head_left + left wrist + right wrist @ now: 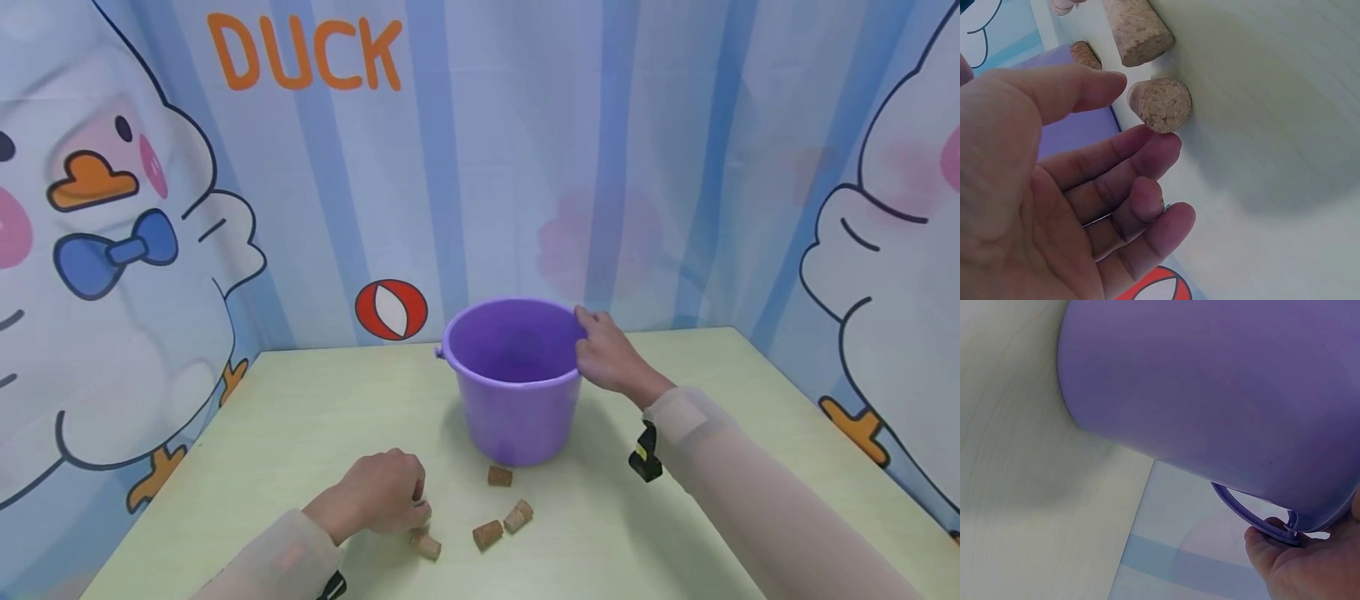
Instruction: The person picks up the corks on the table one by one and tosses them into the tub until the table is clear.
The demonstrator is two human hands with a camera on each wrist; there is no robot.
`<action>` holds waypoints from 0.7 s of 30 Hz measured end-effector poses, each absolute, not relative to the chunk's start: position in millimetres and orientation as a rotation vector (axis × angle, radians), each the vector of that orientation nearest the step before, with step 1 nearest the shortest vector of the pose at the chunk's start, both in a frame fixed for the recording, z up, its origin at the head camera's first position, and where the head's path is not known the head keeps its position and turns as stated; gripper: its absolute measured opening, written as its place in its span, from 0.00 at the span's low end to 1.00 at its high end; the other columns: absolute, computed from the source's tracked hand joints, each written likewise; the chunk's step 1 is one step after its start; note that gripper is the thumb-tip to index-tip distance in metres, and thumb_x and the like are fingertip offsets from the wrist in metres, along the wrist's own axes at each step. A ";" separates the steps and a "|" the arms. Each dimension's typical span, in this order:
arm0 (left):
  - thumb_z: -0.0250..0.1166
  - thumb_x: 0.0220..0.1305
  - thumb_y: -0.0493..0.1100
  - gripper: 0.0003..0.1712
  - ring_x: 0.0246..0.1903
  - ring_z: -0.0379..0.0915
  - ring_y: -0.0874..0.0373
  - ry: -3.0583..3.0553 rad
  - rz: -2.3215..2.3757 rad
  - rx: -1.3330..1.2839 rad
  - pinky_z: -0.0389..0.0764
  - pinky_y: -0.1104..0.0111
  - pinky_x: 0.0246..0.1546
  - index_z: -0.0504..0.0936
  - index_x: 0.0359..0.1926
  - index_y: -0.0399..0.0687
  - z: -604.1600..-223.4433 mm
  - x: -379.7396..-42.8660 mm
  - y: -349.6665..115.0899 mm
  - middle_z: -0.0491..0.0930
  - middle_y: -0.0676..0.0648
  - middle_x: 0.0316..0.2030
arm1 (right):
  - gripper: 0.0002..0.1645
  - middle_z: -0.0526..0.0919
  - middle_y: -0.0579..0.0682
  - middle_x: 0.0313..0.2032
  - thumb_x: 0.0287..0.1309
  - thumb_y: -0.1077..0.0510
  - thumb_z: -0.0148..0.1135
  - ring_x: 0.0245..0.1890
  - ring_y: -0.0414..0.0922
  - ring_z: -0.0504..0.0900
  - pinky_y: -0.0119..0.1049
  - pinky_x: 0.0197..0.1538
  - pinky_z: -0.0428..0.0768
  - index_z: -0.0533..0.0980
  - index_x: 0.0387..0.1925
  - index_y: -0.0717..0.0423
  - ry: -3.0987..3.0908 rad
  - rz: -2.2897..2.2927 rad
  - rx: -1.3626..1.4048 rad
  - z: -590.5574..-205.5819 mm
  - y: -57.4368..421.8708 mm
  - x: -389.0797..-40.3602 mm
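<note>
A purple bucket (519, 421) stands upright on the table, its inside facing me. My right hand (611, 354) grips its rim on the right, and in the right wrist view the fingers (1263, 550) curl at the handle (1244, 514) joint. My left hand (378, 492) is low over the table, left of the bucket. In the left wrist view its thumb and fingers are spread around a cork (1163, 105), fingertips right at its edge and thumb a little apart. Another cork (1138, 34) lies just beside that one. Further corks (487, 534) lie in front of the bucket.
The pale table (322, 400) has a back edge against a blue striped curtain (502, 167) printed with ducks. Two more corks, one (518, 517) at an angle and one (499, 476) near the bucket's base, lie between my hands.
</note>
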State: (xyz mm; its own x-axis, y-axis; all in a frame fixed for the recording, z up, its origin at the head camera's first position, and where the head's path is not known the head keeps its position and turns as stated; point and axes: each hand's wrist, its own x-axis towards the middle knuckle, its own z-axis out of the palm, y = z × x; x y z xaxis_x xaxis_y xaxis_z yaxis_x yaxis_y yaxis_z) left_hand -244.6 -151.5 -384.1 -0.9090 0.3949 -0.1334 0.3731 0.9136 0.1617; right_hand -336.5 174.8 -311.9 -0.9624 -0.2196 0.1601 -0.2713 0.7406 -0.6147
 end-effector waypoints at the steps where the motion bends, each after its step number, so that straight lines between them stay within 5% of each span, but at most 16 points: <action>1: 0.71 0.60 0.46 0.13 0.23 0.69 0.60 2.910 0.194 0.588 0.72 0.63 0.24 0.80 0.21 0.53 -384.3 -244.8 -151.2 0.74 0.56 0.21 | 0.38 0.49 0.72 0.76 0.72 0.60 0.32 0.77 0.67 0.49 0.61 0.76 0.51 0.42 0.80 0.67 -2.858 1.032 0.402 -312.0 174.6 -336.4; 21: 0.68 0.60 0.42 0.16 0.18 0.65 0.62 2.934 0.255 0.664 0.67 0.66 0.19 0.76 0.17 0.52 -388.3 -243.6 -153.8 0.72 0.56 0.15 | 0.38 0.49 0.72 0.76 0.72 0.61 0.32 0.76 0.67 0.50 0.62 0.76 0.52 0.42 0.80 0.67 -2.862 1.028 0.390 -312.1 174.5 -336.6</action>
